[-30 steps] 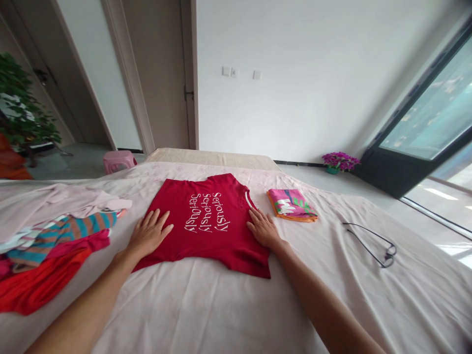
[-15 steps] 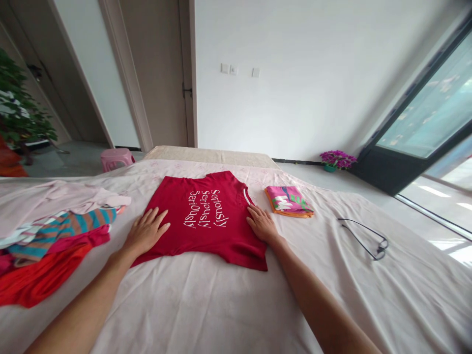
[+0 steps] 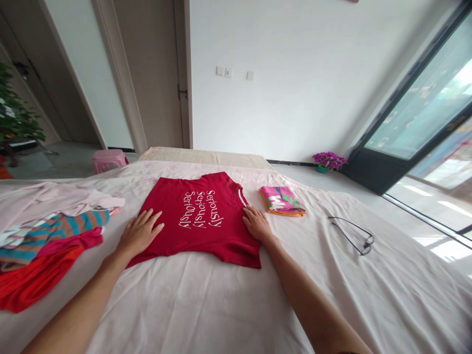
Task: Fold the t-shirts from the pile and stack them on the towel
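A dark red T-shirt [image 3: 195,241] with white lettering lies spread flat, its collar towards the right and its hem towards the left. My left hand [image 3: 140,231] rests on the hem end, palm down with fingers extended. On the neckline side, my right hand [image 3: 257,223] lies flat against the shirt near the collar, fingers stretched out. Just beyond that hand sits a folded pink and orange garment [image 3: 282,200].
Several loose garments, including a striped one [image 3: 77,227] and a red one [image 3: 40,278], are heaped at the left. Eyeglasses [image 3: 363,241] lie on the pale bed sheet [image 3: 177,309] at the right. A pink stool [image 3: 109,160] stands behind.
The camera view has shifted slightly, so everything sits a little further left. Both hands keep their places on the T-shirt, which stays spread out.
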Demonstrator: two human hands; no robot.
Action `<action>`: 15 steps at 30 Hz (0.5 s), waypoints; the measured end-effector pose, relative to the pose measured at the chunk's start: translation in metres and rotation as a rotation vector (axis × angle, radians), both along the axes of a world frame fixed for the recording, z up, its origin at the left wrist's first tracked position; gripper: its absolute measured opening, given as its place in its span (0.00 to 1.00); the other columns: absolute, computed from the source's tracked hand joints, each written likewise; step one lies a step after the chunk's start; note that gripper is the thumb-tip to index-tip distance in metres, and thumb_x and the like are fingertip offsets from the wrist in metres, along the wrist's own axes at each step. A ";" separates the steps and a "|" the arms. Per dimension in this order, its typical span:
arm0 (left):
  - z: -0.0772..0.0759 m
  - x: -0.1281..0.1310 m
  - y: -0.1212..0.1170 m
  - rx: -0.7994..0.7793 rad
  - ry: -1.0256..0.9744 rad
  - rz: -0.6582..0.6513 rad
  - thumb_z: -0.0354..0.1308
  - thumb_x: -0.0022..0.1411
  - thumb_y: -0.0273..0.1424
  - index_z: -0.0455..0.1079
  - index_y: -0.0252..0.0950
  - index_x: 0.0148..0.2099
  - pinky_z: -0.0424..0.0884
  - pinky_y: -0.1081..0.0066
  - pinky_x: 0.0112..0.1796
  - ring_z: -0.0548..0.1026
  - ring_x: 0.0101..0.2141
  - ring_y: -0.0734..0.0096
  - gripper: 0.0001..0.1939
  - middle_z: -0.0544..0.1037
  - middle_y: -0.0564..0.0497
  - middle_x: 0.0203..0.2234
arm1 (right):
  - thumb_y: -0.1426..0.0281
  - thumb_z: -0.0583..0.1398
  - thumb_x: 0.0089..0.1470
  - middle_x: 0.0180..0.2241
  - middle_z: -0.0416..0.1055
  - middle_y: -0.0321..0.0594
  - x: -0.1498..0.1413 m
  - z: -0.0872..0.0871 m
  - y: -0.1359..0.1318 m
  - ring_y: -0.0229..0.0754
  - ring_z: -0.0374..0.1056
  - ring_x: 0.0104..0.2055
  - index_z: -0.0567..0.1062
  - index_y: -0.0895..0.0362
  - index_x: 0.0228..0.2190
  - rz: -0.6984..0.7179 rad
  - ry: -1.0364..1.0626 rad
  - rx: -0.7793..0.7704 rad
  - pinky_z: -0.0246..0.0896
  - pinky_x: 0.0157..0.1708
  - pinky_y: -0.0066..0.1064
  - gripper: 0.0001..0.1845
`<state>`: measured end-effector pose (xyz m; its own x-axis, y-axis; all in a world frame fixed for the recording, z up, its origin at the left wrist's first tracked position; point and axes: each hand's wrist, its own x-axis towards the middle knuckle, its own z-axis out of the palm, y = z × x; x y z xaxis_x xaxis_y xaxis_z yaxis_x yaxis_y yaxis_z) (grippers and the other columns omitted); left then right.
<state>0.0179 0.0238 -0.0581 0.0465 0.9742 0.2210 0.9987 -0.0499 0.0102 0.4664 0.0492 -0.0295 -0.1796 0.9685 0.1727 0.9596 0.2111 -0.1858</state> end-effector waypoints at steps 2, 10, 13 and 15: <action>-0.001 0.000 0.000 0.001 -0.001 0.002 0.41 0.69 0.45 0.59 0.39 0.68 0.54 0.51 0.61 0.58 0.66 0.51 0.31 0.59 0.40 0.67 | 0.60 0.47 0.67 0.67 0.54 0.39 0.001 0.000 0.001 0.45 0.48 0.69 0.62 0.51 0.63 0.002 -0.005 -0.007 0.38 0.66 0.42 0.27; -0.009 -0.004 0.003 0.035 0.032 -0.017 0.42 0.68 0.44 0.58 0.39 0.69 0.54 0.51 0.61 0.57 0.66 0.51 0.31 0.59 0.40 0.67 | 0.63 0.47 0.67 0.67 0.55 0.40 0.011 -0.003 -0.004 0.45 0.46 0.70 0.60 0.53 0.64 -0.029 0.022 -0.018 0.37 0.67 0.43 0.27; -0.011 -0.004 0.003 0.038 0.072 -0.015 0.41 0.68 0.45 0.57 0.39 0.69 0.54 0.52 0.61 0.58 0.65 0.51 0.32 0.59 0.40 0.67 | 0.64 0.49 0.65 0.66 0.56 0.44 0.018 -0.003 -0.015 0.45 0.48 0.69 0.60 0.56 0.64 -0.053 0.077 -0.014 0.39 0.67 0.42 0.28; -0.011 -0.003 0.003 0.038 0.078 -0.009 0.41 0.68 0.45 0.58 0.38 0.69 0.54 0.52 0.61 0.59 0.65 0.51 0.32 0.60 0.40 0.67 | 0.66 0.51 0.63 0.65 0.59 0.46 0.024 -0.002 -0.026 0.46 0.52 0.67 0.62 0.58 0.63 -0.053 0.149 0.003 0.44 0.66 0.42 0.28</action>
